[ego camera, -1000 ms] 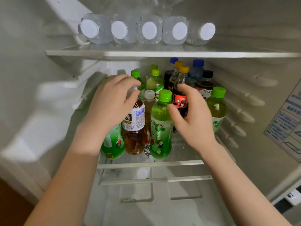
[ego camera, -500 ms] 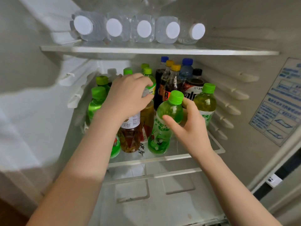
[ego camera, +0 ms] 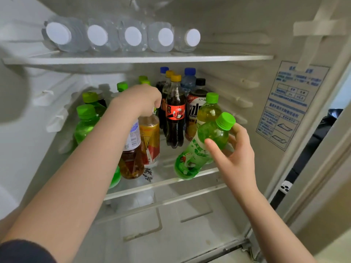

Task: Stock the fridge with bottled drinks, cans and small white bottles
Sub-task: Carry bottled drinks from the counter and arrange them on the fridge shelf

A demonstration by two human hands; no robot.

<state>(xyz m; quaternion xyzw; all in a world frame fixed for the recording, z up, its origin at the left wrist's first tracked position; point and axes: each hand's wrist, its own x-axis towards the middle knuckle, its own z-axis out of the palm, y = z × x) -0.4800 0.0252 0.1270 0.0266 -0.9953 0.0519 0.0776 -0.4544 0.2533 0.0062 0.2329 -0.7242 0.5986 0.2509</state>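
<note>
the fridge (ego camera: pixel 237 25) is standing open, its middle shelf (ego camera: pixel 152 186) carrying a crowd of upright drinks. above that shelf, five water bottles (ego camera: pixel 133 37) are lying in a row, caps outward. the left hand (ego camera: pixel 140 99) is curling over the top of a brown tea bottle (ego camera: pixel 131 154) standing near the shelf's front edge. the right hand (ego camera: pixel 233 149) is wrapping its fingers round a green bottle (ego camera: pixel 199 149), holding it tilted over the shelf's front right part.
</note>
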